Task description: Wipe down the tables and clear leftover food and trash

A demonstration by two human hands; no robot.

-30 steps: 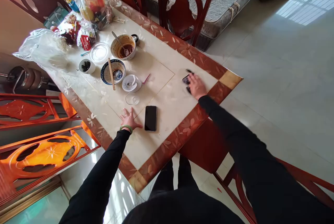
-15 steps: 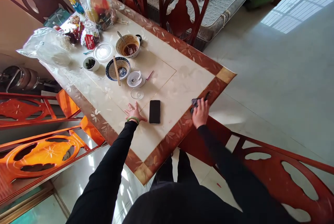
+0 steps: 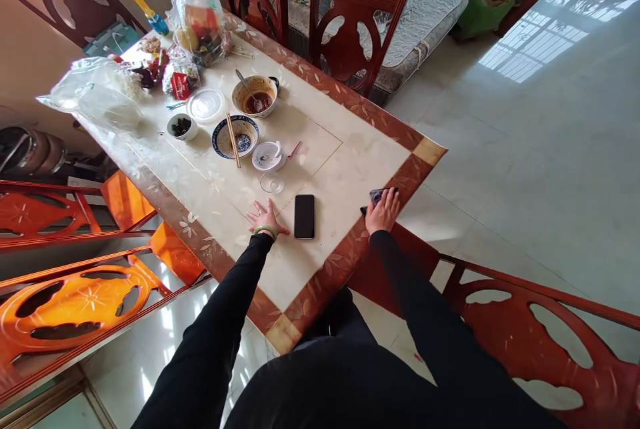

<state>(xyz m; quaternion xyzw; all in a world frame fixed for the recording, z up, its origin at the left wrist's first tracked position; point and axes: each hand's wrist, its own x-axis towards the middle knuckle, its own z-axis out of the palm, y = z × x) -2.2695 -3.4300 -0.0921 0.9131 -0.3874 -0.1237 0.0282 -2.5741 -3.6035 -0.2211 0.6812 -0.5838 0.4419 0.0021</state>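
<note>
My left hand, with a green bangle at the wrist, lies flat and open on the pale table top, just left of a black phone. My right hand presses a dark cloth against the table's red-brown border near the right corner, fingers closed over it. A small clear lid lies just beyond my left hand.
Farther along the table stand a blue-rimmed bowl with chopsticks, a bowl of brown sauce with a spoon, a small white cup, a small dish and plastic bags. Red wooden chairs ring the table; one is at my right.
My right hand has dragged the cloth from the table's far right side back toward me to the near border. My left hand stays flat by the phone.
</note>
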